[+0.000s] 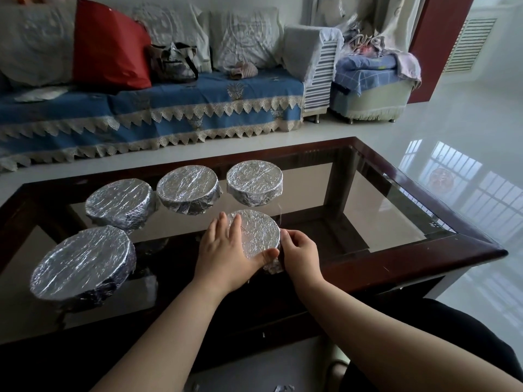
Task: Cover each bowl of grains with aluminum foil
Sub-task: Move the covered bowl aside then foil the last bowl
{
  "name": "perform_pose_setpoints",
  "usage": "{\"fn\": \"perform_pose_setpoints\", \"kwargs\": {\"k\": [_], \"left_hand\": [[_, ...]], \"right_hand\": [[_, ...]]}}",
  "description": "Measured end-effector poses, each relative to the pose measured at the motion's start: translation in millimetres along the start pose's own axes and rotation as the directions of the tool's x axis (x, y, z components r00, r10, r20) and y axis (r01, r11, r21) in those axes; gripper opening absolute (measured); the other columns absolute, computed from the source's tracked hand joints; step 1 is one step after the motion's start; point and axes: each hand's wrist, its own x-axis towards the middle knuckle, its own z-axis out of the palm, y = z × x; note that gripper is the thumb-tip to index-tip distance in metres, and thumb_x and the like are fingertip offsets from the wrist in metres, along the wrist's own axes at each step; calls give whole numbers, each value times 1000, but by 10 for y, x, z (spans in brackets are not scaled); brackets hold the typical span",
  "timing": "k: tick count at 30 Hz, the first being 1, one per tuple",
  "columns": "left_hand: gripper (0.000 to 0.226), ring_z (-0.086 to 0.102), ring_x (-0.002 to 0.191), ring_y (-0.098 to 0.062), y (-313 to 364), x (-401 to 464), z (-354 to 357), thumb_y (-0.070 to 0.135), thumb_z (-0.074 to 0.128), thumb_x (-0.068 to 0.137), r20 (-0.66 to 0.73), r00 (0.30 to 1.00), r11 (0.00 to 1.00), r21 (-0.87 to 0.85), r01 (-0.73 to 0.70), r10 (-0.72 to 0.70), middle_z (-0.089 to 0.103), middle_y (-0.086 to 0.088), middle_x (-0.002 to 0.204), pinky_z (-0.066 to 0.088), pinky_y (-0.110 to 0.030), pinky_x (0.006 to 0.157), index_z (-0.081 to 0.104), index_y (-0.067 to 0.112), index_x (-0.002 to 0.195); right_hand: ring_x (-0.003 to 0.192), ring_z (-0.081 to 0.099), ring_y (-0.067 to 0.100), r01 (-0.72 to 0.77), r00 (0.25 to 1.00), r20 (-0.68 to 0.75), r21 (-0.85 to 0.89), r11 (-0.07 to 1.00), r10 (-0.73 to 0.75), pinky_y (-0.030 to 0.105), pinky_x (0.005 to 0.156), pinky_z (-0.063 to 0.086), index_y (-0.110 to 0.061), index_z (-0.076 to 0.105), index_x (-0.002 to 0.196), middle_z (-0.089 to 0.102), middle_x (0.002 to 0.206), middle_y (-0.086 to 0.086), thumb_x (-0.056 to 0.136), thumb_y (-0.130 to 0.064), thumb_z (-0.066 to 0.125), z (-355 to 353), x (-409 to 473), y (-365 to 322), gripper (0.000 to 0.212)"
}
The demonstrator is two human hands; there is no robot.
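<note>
Crimping foil on the near-right bowl (256,236) at the glass surface's (382,222) front: left hand (223,250) pressing flat on top, right hand (300,250) pinching the rim. Pinching too hard could tear the foil; a push could slide it.
</note>
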Motion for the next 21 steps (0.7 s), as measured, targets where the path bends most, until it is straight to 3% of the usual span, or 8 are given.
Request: {"fn": "perform_pose_setpoints", "kwargs": {"k": [7, 14, 21], "left_hand": [[150, -2, 149, -29, 16, 6, 10, 104, -5, 33, -4, 999, 999, -26, 32, -32, 2, -13, 163, 2, -42, 120, 3, 18, 156], [123, -1, 149, -29, 45, -2, 22, 92, 37, 64, -15, 997, 997, -36, 71, -72, 2, -14, 163, 4, -41, 121, 5, 16, 156], [116, -1, 149, -31, 62, -3, 34, 85, 44, 71, -18, 996, 996, -31, 85, -85, 1, -15, 163, 4, -42, 121, 5, 16, 156]], "right_hand": [[81, 69, 14, -31, 999, -37, 3, 1000, 31, 36, 78, 57, -15, 72, 95, 73, 84, -3, 94, -25, 59, 57, 8, -25, 17], [85, 67, 16, -22, 1000, 17, -92, 996, 24, 37, 83, 55, -15, 69, 94, 71, 89, -1, 94, -18, 58, 46, 85, -105, 11], [82, 64, 14, -4, 1000, 4, -117, 993, 4, 32, 78, 53, -17, 64, 91, 68, 86, -4, 94, -21, 59, 60, 86, -102, 7]]}}
